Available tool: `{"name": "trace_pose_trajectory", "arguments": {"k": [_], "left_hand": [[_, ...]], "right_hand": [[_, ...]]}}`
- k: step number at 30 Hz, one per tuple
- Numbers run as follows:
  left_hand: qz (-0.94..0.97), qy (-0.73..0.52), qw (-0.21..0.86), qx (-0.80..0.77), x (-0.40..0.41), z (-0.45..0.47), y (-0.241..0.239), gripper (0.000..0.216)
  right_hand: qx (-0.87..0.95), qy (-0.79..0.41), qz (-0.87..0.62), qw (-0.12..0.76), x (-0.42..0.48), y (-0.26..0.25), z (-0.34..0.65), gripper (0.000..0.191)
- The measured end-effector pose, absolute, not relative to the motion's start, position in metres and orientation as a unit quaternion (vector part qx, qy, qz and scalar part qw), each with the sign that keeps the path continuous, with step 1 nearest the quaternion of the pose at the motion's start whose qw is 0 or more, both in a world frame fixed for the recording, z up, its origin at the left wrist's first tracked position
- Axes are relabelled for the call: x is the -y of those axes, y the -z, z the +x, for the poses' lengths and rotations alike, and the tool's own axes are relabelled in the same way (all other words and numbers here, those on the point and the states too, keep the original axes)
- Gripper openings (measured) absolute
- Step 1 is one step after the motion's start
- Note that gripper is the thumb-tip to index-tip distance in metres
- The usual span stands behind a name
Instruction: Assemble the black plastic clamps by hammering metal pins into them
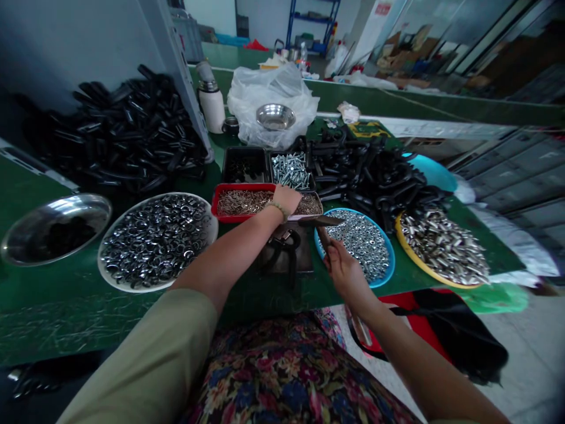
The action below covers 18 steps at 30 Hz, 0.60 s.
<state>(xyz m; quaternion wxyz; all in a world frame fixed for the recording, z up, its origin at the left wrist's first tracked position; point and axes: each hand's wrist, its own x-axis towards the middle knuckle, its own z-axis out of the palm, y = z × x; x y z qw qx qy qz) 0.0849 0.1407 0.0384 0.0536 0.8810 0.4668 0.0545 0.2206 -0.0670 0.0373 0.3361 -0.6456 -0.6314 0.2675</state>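
Observation:
My left hand (pixel 288 198) reaches over the red tray (pixel 215 206) of thin copper-coloured pins, at the end beside a second compartment of similar pins (pixel 309 204). Its fingers point down and away, so what they touch is hidden. My right hand (pixel 345 268) is wrapped round the handle of a hammer (pixel 321 221), whose dark head is held level near the blue-rimmed tray (pixel 392 265) of small shiny metal parts. Between my arms, a black curved part (pixel 291 250) with a bit of bright metal at its top lies on a flat dark plate (pixel 304 264).
To the left are a white tray of metal rings (pixel 154 241), a steel bowl (pixel 17 235) and a heap of black parts (pixel 119 129). Behind the pins sits a bin of screws (pixel 290 171). Black parts (pixel 366 165) and a yellow tray (pixel 408 256) of metal pieces fill the right.

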Motion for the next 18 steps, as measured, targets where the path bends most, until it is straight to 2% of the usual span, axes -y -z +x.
{"name": "trace_pose_trajectory", "arguments": {"k": [14, 18], "left_hand": [[0.87, -0.121, 0.098, -0.469, -0.136, 0.081, -0.044, 0.025], [0.843, -0.215, 0.19, -0.455, -0.101, 0.054, -0.047, 0.023]], "right_hand": [[0.592, -0.292, -0.654, 0.369, 0.07, -0.024, 0.231, 0.045], [0.584, -0.304, -0.653, 0.374, 0.077, -0.019, 0.236, 0.045]]}}
